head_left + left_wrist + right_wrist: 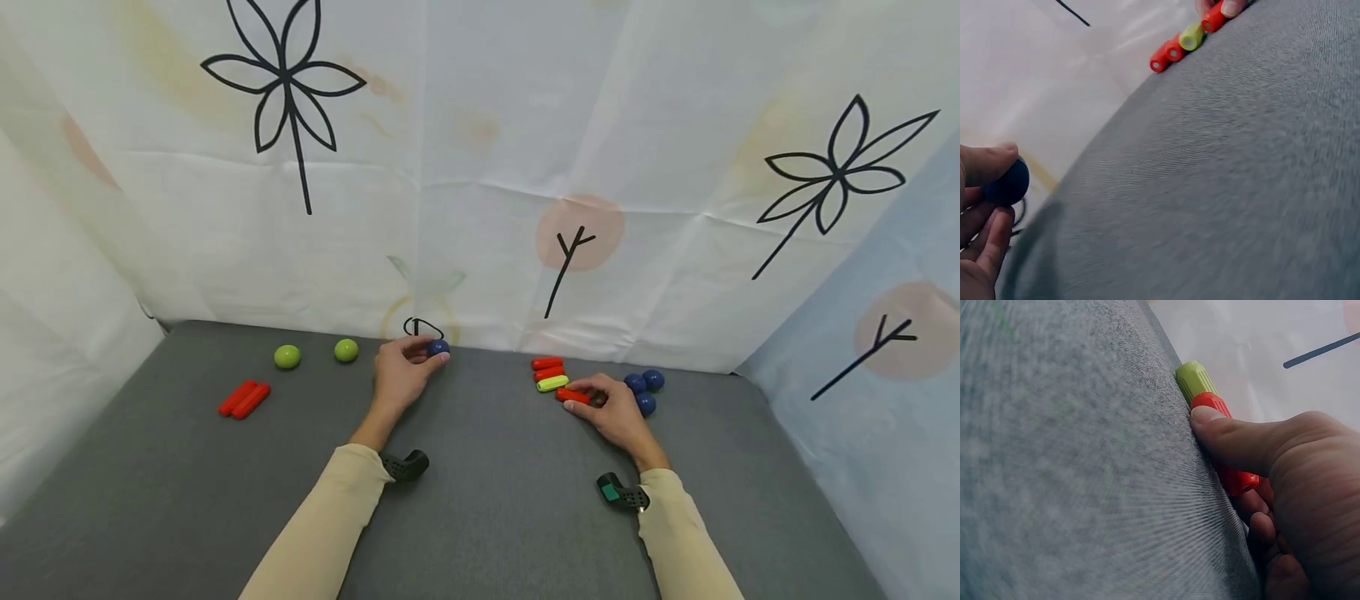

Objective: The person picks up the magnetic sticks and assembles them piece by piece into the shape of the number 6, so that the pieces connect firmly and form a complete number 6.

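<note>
My left hand [399, 375] pinches a dark blue ball [438, 348] between thumb and fingertips, near the table's back edge. In the left wrist view that blue ball [1010, 185] appears above the cloth. On the right, my right hand [613, 412] grips a short red cylinder [573, 396], thumb on its near side. The right wrist view shows the red cylinder [1235, 478] as ribbed, partly hidden by the thumb. A yellow-green cylinder [552, 383] lies beside it, followed by two red cylinders [547, 363] in a row.
Several blue balls, one a blue ball [653, 380], sit right of my right hand. At the left are two green balls, including a green ball [287, 357], and a pair of red cylinders [251, 401]. The grey table [480, 500] ends at a patterned white cloth [487, 167].
</note>
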`<action>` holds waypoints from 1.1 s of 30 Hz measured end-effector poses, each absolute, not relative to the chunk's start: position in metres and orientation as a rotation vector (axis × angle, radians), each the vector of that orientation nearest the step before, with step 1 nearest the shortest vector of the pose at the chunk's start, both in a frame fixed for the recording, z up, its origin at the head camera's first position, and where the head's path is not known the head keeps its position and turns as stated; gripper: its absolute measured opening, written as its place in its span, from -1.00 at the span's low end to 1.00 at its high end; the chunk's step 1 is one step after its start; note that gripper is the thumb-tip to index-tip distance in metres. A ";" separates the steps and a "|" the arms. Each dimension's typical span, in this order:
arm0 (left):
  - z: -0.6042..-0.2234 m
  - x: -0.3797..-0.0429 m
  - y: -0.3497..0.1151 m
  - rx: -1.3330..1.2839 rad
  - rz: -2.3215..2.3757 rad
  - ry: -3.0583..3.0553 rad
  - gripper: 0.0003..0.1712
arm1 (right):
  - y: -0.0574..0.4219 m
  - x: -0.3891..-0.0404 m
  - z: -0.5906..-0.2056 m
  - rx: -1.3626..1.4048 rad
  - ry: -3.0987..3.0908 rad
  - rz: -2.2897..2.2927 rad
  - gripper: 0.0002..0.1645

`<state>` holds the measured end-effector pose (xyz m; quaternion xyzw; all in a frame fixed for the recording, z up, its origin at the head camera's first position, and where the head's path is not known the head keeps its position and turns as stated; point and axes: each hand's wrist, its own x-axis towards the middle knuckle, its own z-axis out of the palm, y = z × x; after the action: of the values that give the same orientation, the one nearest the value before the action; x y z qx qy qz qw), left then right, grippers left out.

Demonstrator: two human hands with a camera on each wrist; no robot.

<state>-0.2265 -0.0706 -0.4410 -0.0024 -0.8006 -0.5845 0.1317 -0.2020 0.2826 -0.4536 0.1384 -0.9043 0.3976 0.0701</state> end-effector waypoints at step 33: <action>-0.461 -0.231 -0.059 -0.049 -1.628 -2.308 -0.58 | 0.238 -0.204 -0.426 0.551 -2.499 1.528 -0.66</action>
<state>-0.2306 -0.0592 -0.4607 -0.0171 -0.8069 -0.5690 0.1577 -0.2040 0.2385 -0.4259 0.1844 -0.8357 0.5111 0.0806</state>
